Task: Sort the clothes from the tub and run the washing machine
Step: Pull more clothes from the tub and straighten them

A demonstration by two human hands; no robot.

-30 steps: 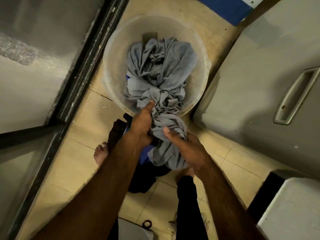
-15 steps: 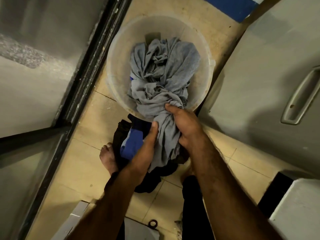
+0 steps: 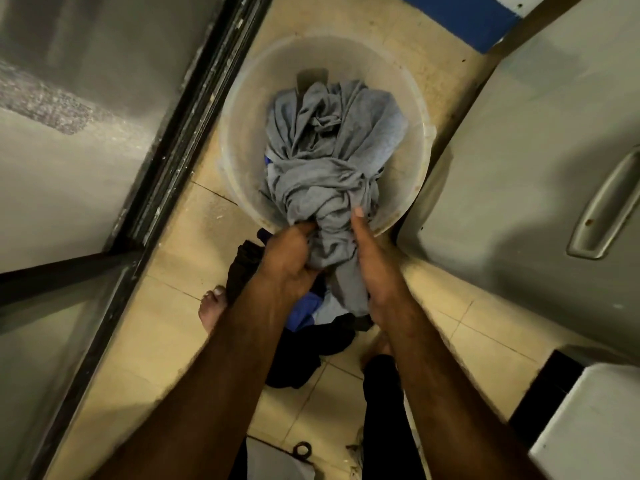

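Note:
A round translucent tub [image 3: 239,147] stands on the tiled floor with a crumpled grey cloth [image 3: 329,157] filling it. One end of that cloth trails over the tub's near rim. My left hand [image 3: 289,261] grips this trailing end from the left. My right hand [image 3: 375,268] holds it from the right, thumb pointing toward the tub. Below my hands a pile of dark and blue clothes [image 3: 311,337] lies on the floor.
A grey appliance with a long handle [image 3: 602,209] stands to the right of the tub. A dark-framed glass door [image 3: 166,161] runs along the left. My bare foot [image 3: 211,310] is beside the pile. A white box [image 3: 588,427] sits at the bottom right.
My left hand moved up from lower on the cloth to the tub's rim. My right hand shifted to the cloth's right side, and more grey cloth hangs out of the tub.

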